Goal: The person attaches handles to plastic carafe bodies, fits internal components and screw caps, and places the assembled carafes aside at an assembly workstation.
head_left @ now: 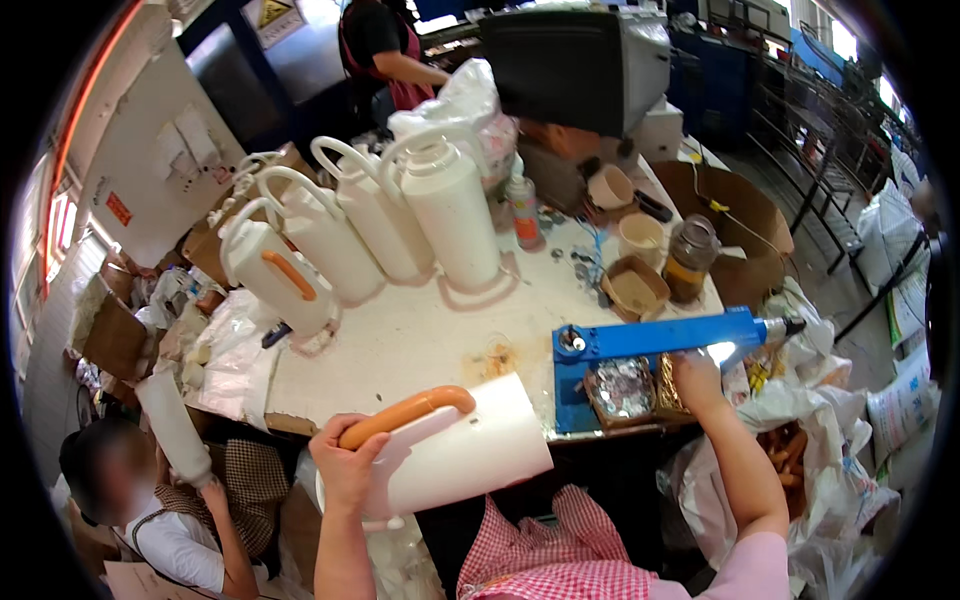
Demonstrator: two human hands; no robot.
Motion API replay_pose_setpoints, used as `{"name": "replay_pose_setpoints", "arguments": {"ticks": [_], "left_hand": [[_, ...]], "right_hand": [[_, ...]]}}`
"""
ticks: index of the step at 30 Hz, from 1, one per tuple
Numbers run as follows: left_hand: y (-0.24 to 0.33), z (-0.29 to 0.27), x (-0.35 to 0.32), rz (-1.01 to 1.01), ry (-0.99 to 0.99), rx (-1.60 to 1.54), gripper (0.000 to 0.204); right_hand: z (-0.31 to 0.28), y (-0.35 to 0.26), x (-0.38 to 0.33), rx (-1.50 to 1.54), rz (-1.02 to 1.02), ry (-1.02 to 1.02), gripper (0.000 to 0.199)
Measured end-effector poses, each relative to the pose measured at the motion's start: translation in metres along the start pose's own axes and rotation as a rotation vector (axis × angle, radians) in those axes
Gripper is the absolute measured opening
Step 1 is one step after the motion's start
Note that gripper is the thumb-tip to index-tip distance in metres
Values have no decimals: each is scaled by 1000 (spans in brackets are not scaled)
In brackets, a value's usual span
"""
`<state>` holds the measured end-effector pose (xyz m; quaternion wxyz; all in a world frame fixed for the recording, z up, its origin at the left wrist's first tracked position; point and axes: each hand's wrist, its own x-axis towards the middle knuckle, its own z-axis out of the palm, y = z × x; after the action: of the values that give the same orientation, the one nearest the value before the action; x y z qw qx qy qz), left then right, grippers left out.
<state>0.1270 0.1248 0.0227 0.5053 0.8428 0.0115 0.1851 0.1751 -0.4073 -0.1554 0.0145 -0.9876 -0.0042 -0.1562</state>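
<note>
My left hand [343,462] is closed round the orange-brown handle [415,408] of a white cylindrical jug body [475,450]. The body lies tilted on its side at the table's front edge, its wide end to the right. Over at the right, my right hand [697,384] is down in a small box of brass-coloured parts [665,388], beneath the arm of a blue metal fixture [660,342]. Its fingertips are hidden, so whether they grip anything does not show. Beside that box sits another with small silvery pieces [622,388].
Several white jugs [455,215] stand at the back left of the table [400,340]. A spray bottle [523,208], a brown jar [690,262] and small tubs [638,238] are behind the fixture. Bagged orange handles [785,465] lie right. A co-worker [180,535] holds a white jug at left.
</note>
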Motion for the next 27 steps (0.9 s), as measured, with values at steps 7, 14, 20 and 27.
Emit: {"name": "replay_pose_setpoints", "arguments": {"ticks": [7, 14, 20, 27], "left_hand": [[-32, -16, -5, 23, 55, 26, 33], [-25, -12, -3, 80, -9, -40, 34], [-35, -21, -8, 33, 50, -88, 35], [-34, -18, -3, 62, 23, -92, 36]], "right_hand": [[-126, -77, 2, 969, 180, 137, 10], [-131, -135, 86, 1401, 50, 80, 12], [-129, -146, 103, 1249, -73, -143, 13], [-134, -142, 110, 1171, -88, -237, 13]]}}
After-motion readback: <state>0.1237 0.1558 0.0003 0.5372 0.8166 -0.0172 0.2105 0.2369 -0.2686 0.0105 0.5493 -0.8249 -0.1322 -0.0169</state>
